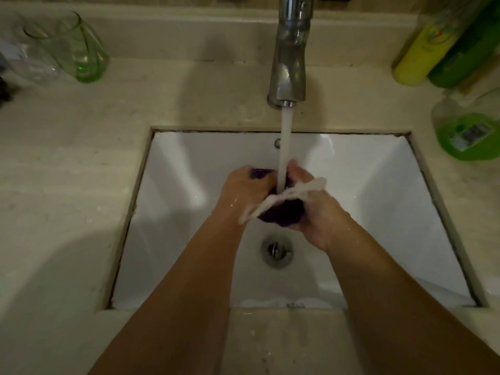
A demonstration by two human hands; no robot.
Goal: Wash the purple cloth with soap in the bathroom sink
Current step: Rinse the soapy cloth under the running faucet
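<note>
Head view: purple cloth (282, 211) bunched at frame centre, over the bathroom sink (378, 180), just above the drain (276, 249) at 6 o'clock of it. Left hand (247, 186) clamped on the cloth's 10 o'clock end, right hand (311, 209) curled round the 3 o'clock end; both grips closed on fabric. White lather (290, 194) smeared across cloth and right fingers. Water stream (284, 147) from the faucet (290, 55) at 12 o'clock landing between the hands.

Judged progress: soaped and being worked under running water; rinsing out and wringing probably left, tap not yet off.

Room: basin walls well apart from both hands on all sides; spout overhead near the knuckles. Surface (67, 163) holding a green glass (81, 50) at 10 o'clock, green bottles (446, 41) at 2 o'clock, all well apart.
</note>
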